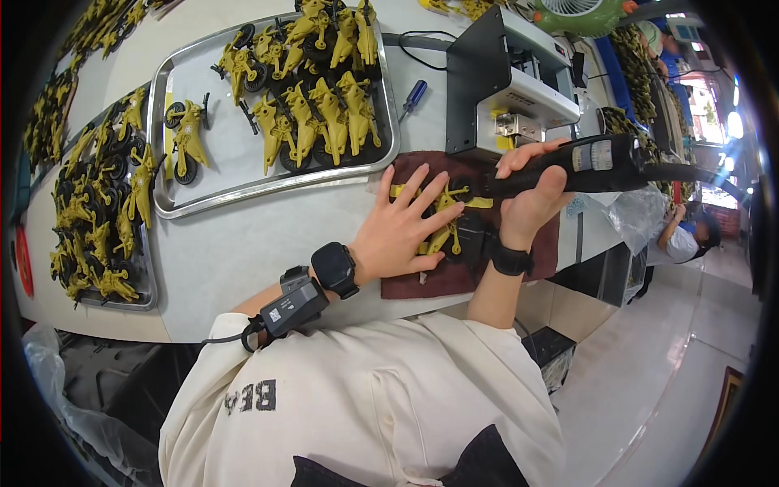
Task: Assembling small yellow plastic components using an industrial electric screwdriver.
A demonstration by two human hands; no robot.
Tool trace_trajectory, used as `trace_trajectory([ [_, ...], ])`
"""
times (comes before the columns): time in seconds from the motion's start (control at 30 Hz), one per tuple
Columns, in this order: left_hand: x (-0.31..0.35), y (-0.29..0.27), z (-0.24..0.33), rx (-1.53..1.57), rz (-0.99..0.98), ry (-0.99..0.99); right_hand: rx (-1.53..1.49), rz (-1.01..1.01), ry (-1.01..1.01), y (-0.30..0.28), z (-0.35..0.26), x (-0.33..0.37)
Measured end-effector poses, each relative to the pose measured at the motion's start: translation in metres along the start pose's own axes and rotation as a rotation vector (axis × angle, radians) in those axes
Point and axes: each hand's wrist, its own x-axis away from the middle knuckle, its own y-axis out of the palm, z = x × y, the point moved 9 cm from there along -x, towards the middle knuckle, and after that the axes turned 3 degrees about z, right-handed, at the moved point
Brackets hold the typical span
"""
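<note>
My right hand point(531, 195) is wrapped round a black electric screwdriver point(568, 166) held almost level, with its tip pointing left. That tip reaches a yellow toy motorcycle point(445, 227) with black parts, which lies on a dark red mat point(414, 280). Across the toy's left side my left hand point(398, 227) lies with its fingers spread, pressing on it; the hand covers part of the toy. Under and beside the toy sits a black block point(471, 243). The exact contact point of the screwdriver tip is too small to make out.
A metal tray point(268, 195) holds several finished-looking yellow motorcycles. Another tray point(150, 296) at the left is heaped with more. A blue-handled screwdriver point(415, 93) lies near a grey-and-black machine point(511, 89). A green fan point(576, 12) stands behind. At the right sits another person point(686, 235).
</note>
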Motion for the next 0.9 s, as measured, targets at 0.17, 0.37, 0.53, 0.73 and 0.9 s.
trace_trajectory([
  [0.17,0.000,0.000,0.002,-0.018,0.007,0.006,0.026,0.089,-0.145,-0.014,-0.045,-0.014],
  [0.37,-0.003,-0.001,0.005,-0.017,-0.015,0.016,0.131,0.164,-0.407,-0.017,-0.075,-0.057],
  [0.53,0.000,-0.002,0.005,-0.012,-0.005,0.011,0.060,0.099,-0.119,-0.012,-0.051,-0.045],
  [0.73,0.002,0.000,0.003,-0.011,0.021,0.015,0.114,0.066,-0.036,-0.016,-0.060,0.038],
  [0.9,0.002,-0.001,0.005,-0.022,0.025,0.020,0.040,0.038,-0.143,-0.020,-0.071,0.074],
])
